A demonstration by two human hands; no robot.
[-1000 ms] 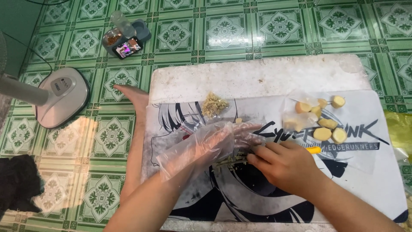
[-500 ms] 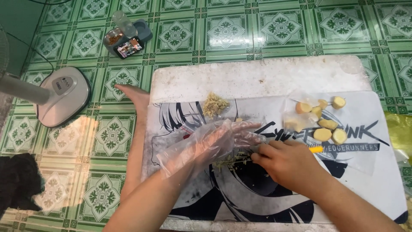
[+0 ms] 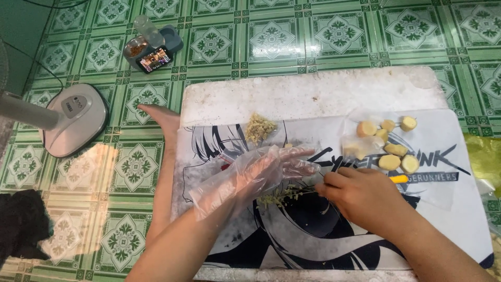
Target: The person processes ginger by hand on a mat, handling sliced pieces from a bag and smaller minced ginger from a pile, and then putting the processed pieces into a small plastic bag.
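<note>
So the person is sitting on the floor and chopping on a printed mat [image 3: 449, 219] laid over a white board [image 3: 313, 94]. The left hand [image 3: 266, 169] is wearing a loose clear plastic glove, fingers stretched out nearly flat, pressing down on a little heap of chopped bits [image 3: 282, 196]. It isn't gripping anything, just pinning. The right hand [image 3: 360, 196] is curled tight around a knife with a yellow handle [image 3: 399, 179]; only the handle end is showing and the blade is hidden under the hands.

If I were doing this step, I'd be tucking those gloved fingertips back a bit, since they're lying flat right next to where the blade must be. I'd also be keeping the heap bunched up so the knife is rocking through it instead of scattering it.

A finished pile of minced stuff [image 3: 260, 127] is sitting further up the surface, well apart from the hands, and several peeled ginger chunks [image 3: 391, 146] are waiting at the top right on a clear plastic sheet.

The room: green patterned tile floor [image 3: 271, 36], the base of a standing fan [image 3: 73, 117] off to the left, a phone [image 3: 154, 59] propped by a small dish, something dark and cloth-like at the bottom left. A bare foot [image 3: 159, 116] is resting just beside the board.
</note>
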